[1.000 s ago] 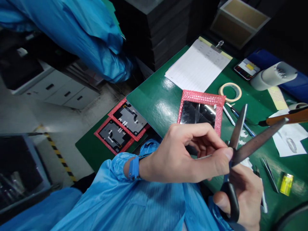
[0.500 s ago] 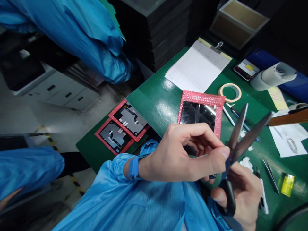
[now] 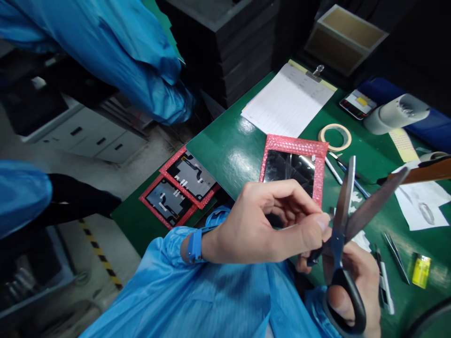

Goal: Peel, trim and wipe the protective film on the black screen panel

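My left hand (image 3: 268, 225), in a blue sleeve with a blue wrist strap, pinches a thin pale strip (image 3: 294, 227) between thumb and forefinger; most of the strip is hidden. Its fingertips touch the scissors (image 3: 343, 211) at the pivot. My right hand (image 3: 357, 277) grips the black handles from below. The two blades stand apart and point up and to the right, above the green table (image 3: 225, 145). A pink bubble-wrap pouch (image 3: 294, 143) with a dark glossy panel inside lies just behind my left hand.
Two more pink pouches (image 3: 179, 183) lie on a lower shelf at the left. On the table are a clipboard (image 3: 289, 101), tape ring (image 3: 335, 136), phone (image 3: 357, 104), white roll (image 3: 396, 115), tweezers (image 3: 396, 256) and a yellow item (image 3: 421, 271). Another person's blue sleeve (image 3: 21, 197) is at the far left.
The scissor blades narrowed, then spread again and turned more upright. My right hand shifted lower on the handles. Another person's blue sleeve came in at the left.
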Demonstrator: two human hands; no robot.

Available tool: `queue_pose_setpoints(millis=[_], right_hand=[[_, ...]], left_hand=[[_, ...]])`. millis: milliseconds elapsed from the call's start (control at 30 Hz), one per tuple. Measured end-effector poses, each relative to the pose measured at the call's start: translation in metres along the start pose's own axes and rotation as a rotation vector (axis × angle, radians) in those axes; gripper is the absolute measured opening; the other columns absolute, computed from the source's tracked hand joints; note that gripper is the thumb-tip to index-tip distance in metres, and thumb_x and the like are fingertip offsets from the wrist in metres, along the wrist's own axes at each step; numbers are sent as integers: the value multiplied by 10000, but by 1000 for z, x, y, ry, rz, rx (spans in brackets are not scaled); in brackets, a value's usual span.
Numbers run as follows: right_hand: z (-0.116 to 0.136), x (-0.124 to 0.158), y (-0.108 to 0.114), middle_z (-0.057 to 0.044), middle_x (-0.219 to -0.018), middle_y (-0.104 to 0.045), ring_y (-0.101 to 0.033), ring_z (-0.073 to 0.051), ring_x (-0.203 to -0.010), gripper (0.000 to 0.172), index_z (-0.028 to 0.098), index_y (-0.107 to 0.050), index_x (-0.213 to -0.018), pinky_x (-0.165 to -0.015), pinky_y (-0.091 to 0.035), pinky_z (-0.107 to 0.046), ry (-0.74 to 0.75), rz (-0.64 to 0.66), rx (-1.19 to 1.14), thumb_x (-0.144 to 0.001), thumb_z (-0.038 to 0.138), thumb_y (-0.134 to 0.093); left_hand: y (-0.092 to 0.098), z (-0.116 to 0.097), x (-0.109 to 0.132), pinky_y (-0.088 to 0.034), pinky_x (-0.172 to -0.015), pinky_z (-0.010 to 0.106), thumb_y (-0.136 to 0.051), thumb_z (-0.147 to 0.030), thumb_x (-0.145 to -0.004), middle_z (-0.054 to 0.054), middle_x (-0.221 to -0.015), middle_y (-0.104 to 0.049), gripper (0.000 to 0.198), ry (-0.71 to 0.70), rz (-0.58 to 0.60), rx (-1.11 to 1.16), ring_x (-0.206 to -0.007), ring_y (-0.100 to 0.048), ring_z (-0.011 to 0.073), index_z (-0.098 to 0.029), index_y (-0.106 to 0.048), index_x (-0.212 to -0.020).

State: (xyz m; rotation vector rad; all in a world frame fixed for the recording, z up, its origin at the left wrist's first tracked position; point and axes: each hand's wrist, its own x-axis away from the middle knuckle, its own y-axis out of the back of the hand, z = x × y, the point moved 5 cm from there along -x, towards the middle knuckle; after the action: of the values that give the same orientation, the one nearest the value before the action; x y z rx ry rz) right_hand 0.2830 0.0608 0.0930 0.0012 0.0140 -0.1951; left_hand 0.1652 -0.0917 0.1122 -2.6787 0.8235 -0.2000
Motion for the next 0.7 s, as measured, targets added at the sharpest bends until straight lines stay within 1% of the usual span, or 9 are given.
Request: queue_pose_setpoints(millis=[67,100,233,367,467,533,600,633,700], right_hand=[[1,0,0,-37,-710,-772,-737,-202,-539,550,221,-838,-961,-549,-647,-276,-2,-10,12,-870,746,-973],[1,0,0,-34,-709,-767,-732,-199,-535,556,219,-843,-980,-539,-639,-270,-5,-23,10,-865,746,-978],[0,3,1,-19,-738,-765,-720,-189,-536,592,239,-871,-1149,-519,-616,-262,-15,-41,-29,-850,734,-996],[-2,6,3,-40,-780,-783,-742,-199,-597,606,240,-877,-1182,-554,-624,-270,-38,-81,-24,-852,734,-997],[-3,8,2,-40,-781,-781,-733,-195,-593,617,246,-877,-1211,-551,-614,-269,-30,-77,-30,-851,732,-999],[-3,8,1,-33,-778,-776,-723,-187,-582,594,251,-874,-1183,-539,-602,-261,-23,-80,-34,-847,722,-1007],[-3,8,0,-38,-766,-768,-716,-192,-566,594,232,-869,-1133,-520,-597,-265,-15,-96,-30,-833,724,-1015],[-3,7,0,-45,-761,-768,-720,-200,-567,604,220,-867,-1118,-520,-604,-272,-10,-107,-23,-827,729,-1015],[-2,6,-1,-53,-754,-770,-736,-213,-579,613,206,-866,-1112,-536,-625,-282,2,-106,-4,-834,733,-1009]], left_hand=[[-1,0,-1,-661,-561,204,-1070,-306,-852,27,-800,-868,304,28,18,36,-608,-807,150,-188,-790,-860],[-1,0,-1,-655,-559,195,-1072,-302,-850,25,-785,-860,312,41,27,56,-599,-800,144,-187,-782,-858],[-1,0,-2,-592,-545,155,-1071,-276,-852,-16,-691,-781,326,44,44,105,-545,-709,89,-186,-758,-854],[1,-2,-2,-503,-502,166,-1057,-292,-876,-16,-753,-788,308,-59,-27,34,-568,-638,76,-199,-763,-876],[2,-5,0,-448,-492,207,-951,-339,-996,8,-802,-795,262,-152,-36,-50,-607,-620,91,-197,-762,-882],[1,-7,2,-475,-546,232,-837,-359,-1089,35,-829,-787,259,-193,-25,-115,-699,-666,123,-188,-778,-903],[2,-6,3,-518,-605,257,-761,-369,-1136,57,-866,-787,266,-199,-26,-157,-781,-705,154,-182,-806,-953],[2,-6,4,-539,-630,265,-755,-369,-1139,62,-886,-792,252,-195,-34,-162,-804,-719,164,-182,-818,-981],[1,-5,3,-571,-663,266,-812,-339,-1102,54,-901,-803,175,-203,-46,-150,-811,-732,164,-188,-833,-1014]])
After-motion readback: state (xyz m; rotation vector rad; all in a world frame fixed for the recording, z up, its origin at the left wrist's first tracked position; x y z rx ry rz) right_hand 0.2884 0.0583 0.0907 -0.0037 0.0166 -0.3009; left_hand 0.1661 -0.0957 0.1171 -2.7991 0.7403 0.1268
